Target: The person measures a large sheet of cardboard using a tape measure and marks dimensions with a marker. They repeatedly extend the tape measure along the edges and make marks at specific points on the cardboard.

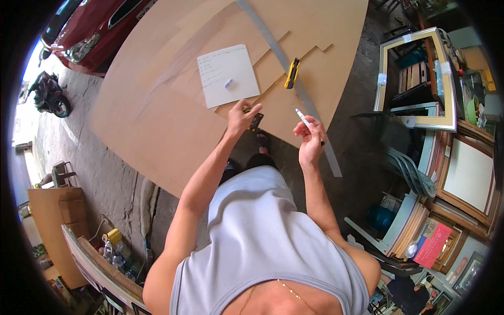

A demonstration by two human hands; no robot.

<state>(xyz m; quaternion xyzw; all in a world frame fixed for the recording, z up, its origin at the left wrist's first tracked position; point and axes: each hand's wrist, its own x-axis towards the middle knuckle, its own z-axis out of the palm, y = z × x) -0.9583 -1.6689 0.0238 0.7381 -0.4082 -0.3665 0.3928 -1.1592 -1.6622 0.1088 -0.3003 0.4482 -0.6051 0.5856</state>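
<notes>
My left hand [241, 117] grips a black-and-yellow tape measure [256, 122] just off the near edge of a large thin wood panel [157, 114]. A white-and-blue marker pen [301, 115] is held in my right hand [311, 138], its tip pointing away from me over the panel. Beyond my left hand lies a sheet of white paper [220, 94] bearing writing, with a small white-and-blue piece [228, 83], perhaps a cap, on it. A yellow-and-black utility knife [292, 73] rests by a long grey metal straightedge [271, 41], which runs past my right hand.
Thin board pieces with stepped edges [275, 84] lie on the panel. Frames [449, 118] and stacked boards [409, 232] line the right side. A red car [86, 43] and a motorcycle [51, 94] stand at left. Another person [409, 293] is at lower right.
</notes>
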